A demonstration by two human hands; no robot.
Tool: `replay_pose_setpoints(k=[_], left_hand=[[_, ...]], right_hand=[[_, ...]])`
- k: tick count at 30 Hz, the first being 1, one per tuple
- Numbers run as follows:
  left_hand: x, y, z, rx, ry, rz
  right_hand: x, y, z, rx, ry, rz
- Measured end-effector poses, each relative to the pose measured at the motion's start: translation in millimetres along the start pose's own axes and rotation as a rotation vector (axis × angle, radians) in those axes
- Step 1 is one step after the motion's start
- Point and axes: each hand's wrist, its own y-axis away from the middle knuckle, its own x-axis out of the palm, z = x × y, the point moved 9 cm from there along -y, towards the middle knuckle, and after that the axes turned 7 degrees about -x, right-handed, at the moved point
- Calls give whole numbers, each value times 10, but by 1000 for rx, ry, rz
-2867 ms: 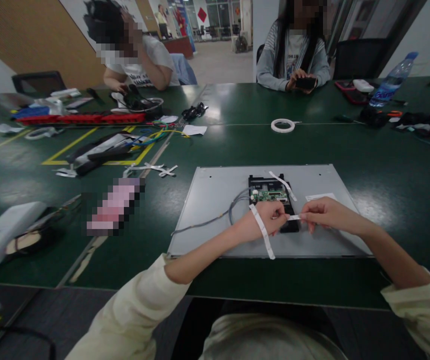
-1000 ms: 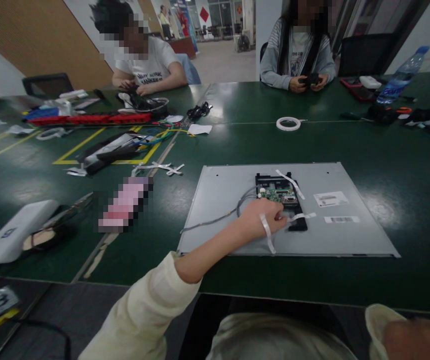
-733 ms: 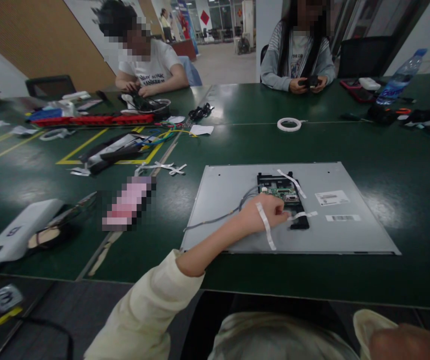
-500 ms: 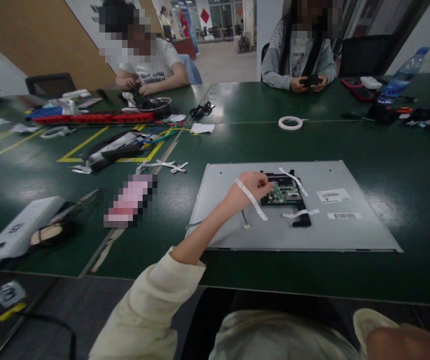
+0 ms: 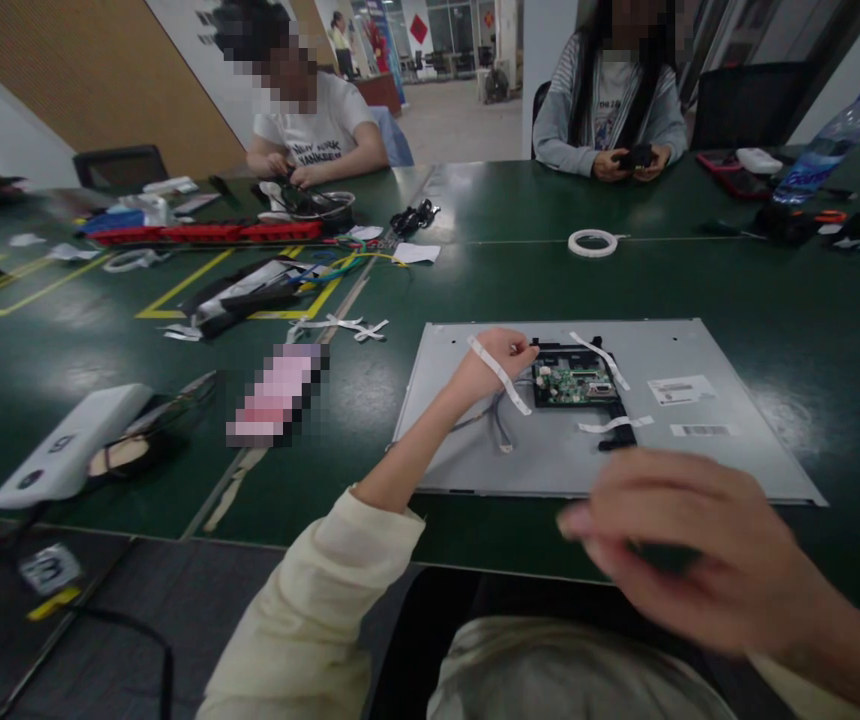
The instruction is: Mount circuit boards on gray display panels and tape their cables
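My left hand (image 5: pixel 500 362) is at the left edge of a black bracket (image 5: pixel 623 427) with a green circuit board (image 5: pixel 571 385). Its fingers are pinched; anything between them is hidden. A white tape strip (image 5: pixel 501 377) is stuck across the back of this hand. Bracket and board lie on a grey metal panel (image 5: pixel 692 465), with more tape strips (image 5: pixel 601 360) across the bracket. Grey cables (image 5: pixel 503 430) run beside the board. My right hand (image 5: pixel 692 545), blurred, hovers over the panel's near edge, fingers loosely curved, a gap from the thumb, nothing visible in it.
A phone (image 5: pixel 280 395) and a white device (image 5: pixel 74 445) lie to the left. Tape pieces (image 5: pixel 359 327) stick to the table. Farther back are a tape roll (image 5: pixel 593 243), a water bottle (image 5: pixel 827 150) and a red strip (image 5: pixel 212 232). Two people sit across the table.
My right hand has risen from the lower right corner to above the panel's near edge. My left hand stays by the bracket's left edge. The view has shifted slightly.
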Motion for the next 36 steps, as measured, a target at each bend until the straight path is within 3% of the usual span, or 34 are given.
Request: replay_pose_setpoints(k=[5,9,13,18,23,28,36], left_hand=[[152,13,29,-17,186,134],[191,30,3,-2,251,170],[203,36,4,10,202,160],[85,25,3,72,-159,30],[-124,-33,206,-35,-413,-68],[-146,-82,309,-42,-280,3],[-34,-67,391,-230,60,114]], right_hand=[[518,-109,-519,-271,285,86],[672,-61,-670,-334,378,1],[700,-60,-614,-338,333,-100],[680,-19,-607,-327,256,-161],[642,4,-712,-243,321,-165],[677,-16,-797,-176,383,-122],[756,-66,-865,-128,401,-63]])
